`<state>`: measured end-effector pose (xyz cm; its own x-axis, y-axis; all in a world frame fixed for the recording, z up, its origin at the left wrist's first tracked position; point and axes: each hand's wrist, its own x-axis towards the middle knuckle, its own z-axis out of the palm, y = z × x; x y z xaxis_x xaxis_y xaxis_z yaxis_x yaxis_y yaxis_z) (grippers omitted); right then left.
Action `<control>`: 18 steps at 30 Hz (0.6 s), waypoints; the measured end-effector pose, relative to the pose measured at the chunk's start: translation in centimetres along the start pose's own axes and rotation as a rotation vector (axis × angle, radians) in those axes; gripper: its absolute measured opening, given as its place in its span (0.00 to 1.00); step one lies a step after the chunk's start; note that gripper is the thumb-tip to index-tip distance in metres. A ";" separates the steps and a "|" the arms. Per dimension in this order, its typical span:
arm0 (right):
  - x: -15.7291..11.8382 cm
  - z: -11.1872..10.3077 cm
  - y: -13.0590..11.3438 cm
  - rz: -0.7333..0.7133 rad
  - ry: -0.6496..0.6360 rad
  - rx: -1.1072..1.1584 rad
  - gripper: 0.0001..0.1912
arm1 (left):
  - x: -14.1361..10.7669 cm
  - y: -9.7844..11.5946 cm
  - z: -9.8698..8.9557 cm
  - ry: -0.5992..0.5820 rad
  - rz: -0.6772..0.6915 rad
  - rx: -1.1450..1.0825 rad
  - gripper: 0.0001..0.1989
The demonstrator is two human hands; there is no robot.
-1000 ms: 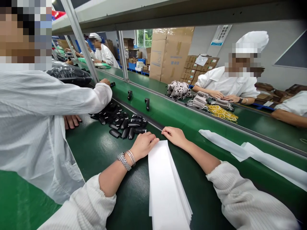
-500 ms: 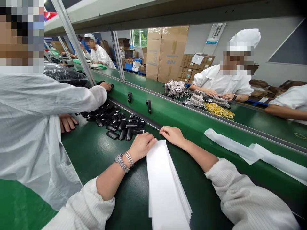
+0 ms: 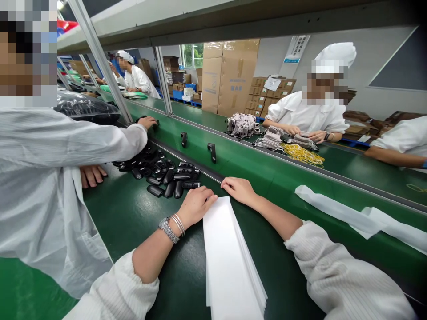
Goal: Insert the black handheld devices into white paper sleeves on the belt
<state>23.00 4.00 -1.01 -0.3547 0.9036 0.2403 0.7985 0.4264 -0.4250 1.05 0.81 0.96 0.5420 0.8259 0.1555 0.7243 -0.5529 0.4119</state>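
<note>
Two curled hands (image 3: pixel 238 190), left (image 3: pixel 196 206) touching white sheets (image 3: pixel 227 258), grip unclear, pale strips (image 3: pixel 336 209) shifted right

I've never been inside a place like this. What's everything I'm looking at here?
White sheets: several, white, on the near bench
Workbench: one, dark green, nearest
Black pieces: many, heaped beyond the left hand; two more stand apart on the belt
Belt: one, green, beyond the workbench
White strips: apparently two overlapping, on the belt
Grey bundles: many, far bench
Yellow loops: many, far bench
Cardboard boxes: many, brown, background
Sign: one, white and blue, back wall
Co-workers: at least four, white clothing, around the line
Wristwatch: one, silver, left wrist
Left hand: one, at the sheets' far end
Right hand: one, at the belt's near edge
</note>
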 end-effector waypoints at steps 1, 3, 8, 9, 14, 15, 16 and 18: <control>0.0 0.0 0.0 -0.002 -0.002 -0.001 0.11 | 0.0 0.0 0.0 0.001 0.000 -0.002 0.19; 0.0 0.0 0.0 -0.005 -0.001 -0.004 0.11 | 0.0 0.1 0.0 0.004 0.002 -0.007 0.19; 0.0 -0.1 0.0 -0.003 0.006 -0.008 0.11 | 0.0 0.2 -0.1 0.003 0.010 -0.009 0.19; 0.0 0.0 0.0 -0.003 0.007 -0.008 0.11 | 0.0 0.2 -0.1 0.001 0.008 -0.008 0.19; 0.0 0.0 0.0 -0.010 0.009 -0.013 0.11 | 0.0 0.2 -0.1 0.007 0.001 -0.011 0.18; 0.0 0.0 0.0 -0.011 0.010 -0.013 0.11 | -0.1 0.2 -0.1 0.009 0.003 -0.012 0.18; 0.0 0.0 0.0 -0.010 0.010 -0.013 0.11 | -0.1 0.2 -0.1 0.010 0.005 -0.014 0.18; 0.0 -0.1 0.0 -0.006 0.010 -0.012 0.11 | -0.1 0.2 -0.1 0.009 0.007 -0.018 0.18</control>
<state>23.03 3.99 -0.96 -0.3545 0.9006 0.2515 0.8022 0.4311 -0.4130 1.12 0.67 1.08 0.5426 0.8233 0.1665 0.7131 -0.5563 0.4266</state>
